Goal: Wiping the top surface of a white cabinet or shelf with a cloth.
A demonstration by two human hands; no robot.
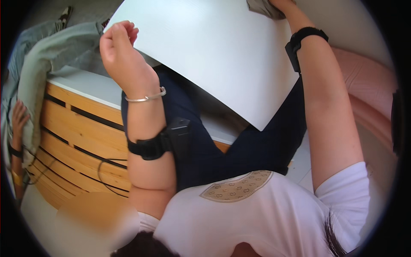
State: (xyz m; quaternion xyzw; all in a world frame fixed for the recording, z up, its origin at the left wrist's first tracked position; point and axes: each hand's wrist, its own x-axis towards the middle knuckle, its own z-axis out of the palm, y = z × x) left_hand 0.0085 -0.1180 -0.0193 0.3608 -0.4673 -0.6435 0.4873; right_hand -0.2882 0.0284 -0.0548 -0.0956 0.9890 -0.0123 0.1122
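My left hand [122, 49] is raised beside the left edge of a white table [205, 51]. Its fingers are curled in with the thumb against them, and whatever they may hold is hidden. A thin silver bangle [147, 97] circles that wrist. At the top right my right hand [282, 3] grips a bunched grey-brown cloth [266, 7] on the far part of the tabletop. The upper frame edge cuts off part of that hand and cloth.
A slatted wooden bench [81, 124] with a pale top runs along the left. Another person in grey-green trousers [64, 49] is beyond it, a hand [19, 115] on the leg. A thin black cable [100, 169] loops over the slats. Pink padded fabric [368, 81] lies at right.
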